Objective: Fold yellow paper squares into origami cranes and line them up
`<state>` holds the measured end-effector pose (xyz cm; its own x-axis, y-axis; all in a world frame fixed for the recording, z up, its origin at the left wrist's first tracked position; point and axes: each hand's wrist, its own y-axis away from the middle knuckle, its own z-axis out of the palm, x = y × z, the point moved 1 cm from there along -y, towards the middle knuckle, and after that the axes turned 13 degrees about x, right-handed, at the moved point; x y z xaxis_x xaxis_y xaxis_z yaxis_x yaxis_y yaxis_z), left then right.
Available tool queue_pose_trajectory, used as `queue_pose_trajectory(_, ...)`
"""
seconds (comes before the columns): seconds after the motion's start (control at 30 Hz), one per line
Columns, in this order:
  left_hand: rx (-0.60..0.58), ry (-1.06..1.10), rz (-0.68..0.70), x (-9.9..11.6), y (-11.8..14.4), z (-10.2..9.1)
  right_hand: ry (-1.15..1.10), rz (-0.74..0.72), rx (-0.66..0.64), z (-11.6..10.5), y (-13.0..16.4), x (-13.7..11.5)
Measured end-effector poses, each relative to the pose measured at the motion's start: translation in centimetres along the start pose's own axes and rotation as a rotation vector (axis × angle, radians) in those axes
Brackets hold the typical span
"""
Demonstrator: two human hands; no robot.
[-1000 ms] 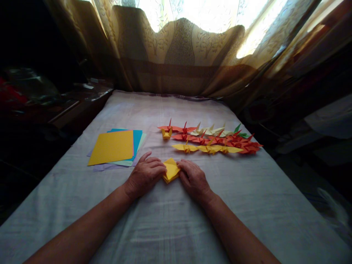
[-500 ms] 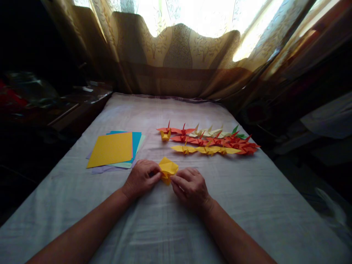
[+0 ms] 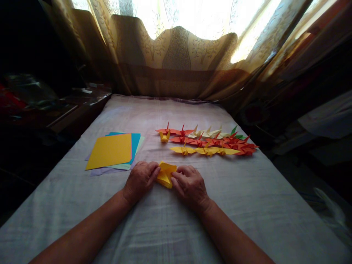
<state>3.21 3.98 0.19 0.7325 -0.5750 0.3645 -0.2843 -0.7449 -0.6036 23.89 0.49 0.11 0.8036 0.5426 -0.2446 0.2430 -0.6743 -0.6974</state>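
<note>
A small piece of folded yellow paper (image 3: pixel 166 175) is held between my two hands, low over the cloth-covered surface. My left hand (image 3: pixel 141 179) pinches its left edge between thumb and fingers. On the opposite side, the thumb and fingertips of my right hand (image 3: pixel 190 186) grip its right edge. The paper has a flap standing up at the back and layered folds toward me. Just beyond it sits a small yellow folded paper piece (image 3: pixel 164 137) with two upright points. Yellow paper cranes (image 3: pixel 183 150) line up to the right of that.
Left of my hands lies a stack of square paper sheets (image 3: pixel 110 151), yellow on top, blue and pale ones beneath. Red paper cranes (image 3: pixel 200 141), cream cranes (image 3: pixel 209 132) and a green one (image 3: pixel 234 131) stand in rows at right. A patterned curtain (image 3: pixel 176 55) hangs behind.
The folded yellow paper has altered shape: its loose upper flap now lies tilted back and the folds in front look flatter and wider. Both hands stay at its edges.
</note>
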Motion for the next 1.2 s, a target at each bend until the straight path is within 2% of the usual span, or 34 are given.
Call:
queue_pose_trajectory(0.17,0.057,-0.025,-0.024,-0.4,0.1,0.1,-0.003,-0.004,0.046,0.0,-0.1,0.0)
queue_pose_trajectory(0.33,0.059,-0.045,0.084,-0.1,0.1,0.1,-0.072,-0.061,0.195,-0.4,-0.4,-0.4)
queue_pose_trajectory(0.4,0.059,-0.044,0.098,0.0,0.1,0.2,-0.097,-0.102,0.164,-0.4,-0.4,-0.7)
queue_pose_trajectory(0.47,0.067,-0.041,0.076,0.0,0.2,0.2,-0.103,-0.140,0.078,-0.1,-0.3,-1.0)
queue_pose_trajectory(0.57,0.073,-0.043,-0.006,-0.2,0.2,0.3,-0.091,-0.142,-0.051,0.5,-0.1,-1.1)
queue_pose_trajectory(0.63,0.069,-0.041,-0.061,-0.4,0.2,0.4,-0.094,-0.128,-0.092,0.8,0.0,-1.2)
queue_pose_trajectory(0.77,0.075,-0.047,-0.097,-0.5,0.1,0.6,-0.127,-0.130,-0.088,1.0,0.1,-1.2)
queue_pose_trajectory(0.87,0.091,-0.058,-0.081,-0.6,0.1,0.7,-0.164,-0.119,-0.004,0.9,-0.1,-1.0)
queue_pose_trajectory(0.93,0.098,-0.059,-0.068,-0.6,0.1,0.7,-0.171,-0.059,0.091,0.9,-0.3,-0.6)
queue_pose_trajectory(1.03,0.092,-0.045,-0.059,-0.7,0.0,0.7,-0.138,0.165,0.171,1.4,-1.0,0.4)
queue_pose_trajectory(1.1,0.086,-0.036,-0.065,-0.8,0.0,0.7,-0.125,0.337,0.110,2.1,-1.6,1.0)
queue_pose_trajectory(1.2,0.084,-0.050,-0.073,-1.0,0.1,0.8,-0.111,0.447,-0.028,3.1,-2.7,1.3)
